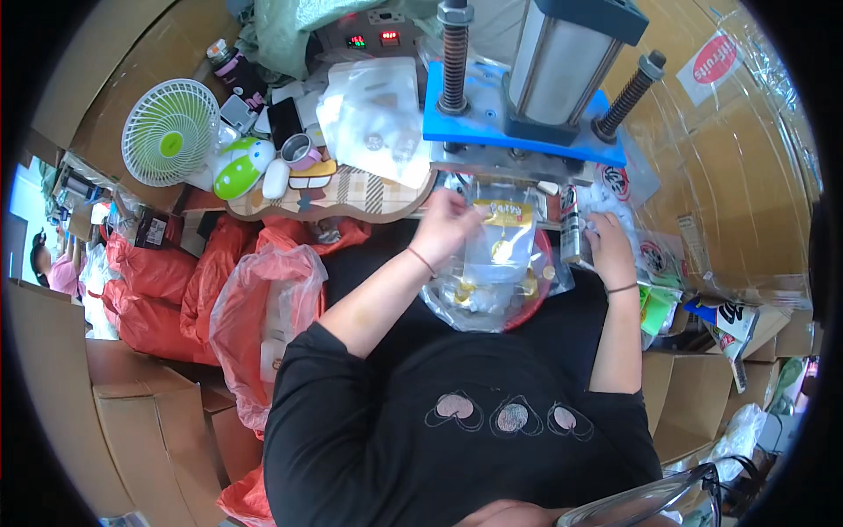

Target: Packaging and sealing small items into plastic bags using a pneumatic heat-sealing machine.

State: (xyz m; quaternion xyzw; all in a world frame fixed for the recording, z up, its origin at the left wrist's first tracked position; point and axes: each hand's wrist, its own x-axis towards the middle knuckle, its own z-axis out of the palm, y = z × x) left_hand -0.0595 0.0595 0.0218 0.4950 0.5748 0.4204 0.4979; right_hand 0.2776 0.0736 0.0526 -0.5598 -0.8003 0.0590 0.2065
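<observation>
A clear plastic pouch [500, 241] with a yellow printed panel near its top is standing with its long axis running away from the person, its top end pointing toward the press machine [527, 97] and its lower end hanging over a red basin [537, 294] in the person's lap. The left hand [446, 227] is pinching the pouch's upper left corner, fingers curled closed on the film. The right hand [610, 250] is resting just right of the pouch, fingers bent around something small and pale at the machine's base; what it is grasping is too blurred to tell. Between the two hands a slim silver cylinder [569, 224] is lying upright beside the pouch. More clear bags with yellow contents are piling in the basin under the pouch. The press is rising above, with a blue plate, two threaded rods and a grey pneumatic cylinder. To the left, a white and green desk fan [169, 132] is sitting on a cluttered shelf, and red plastic sacks [158, 290] are slumping below it beside cardboard boxes [149, 422].
</observation>
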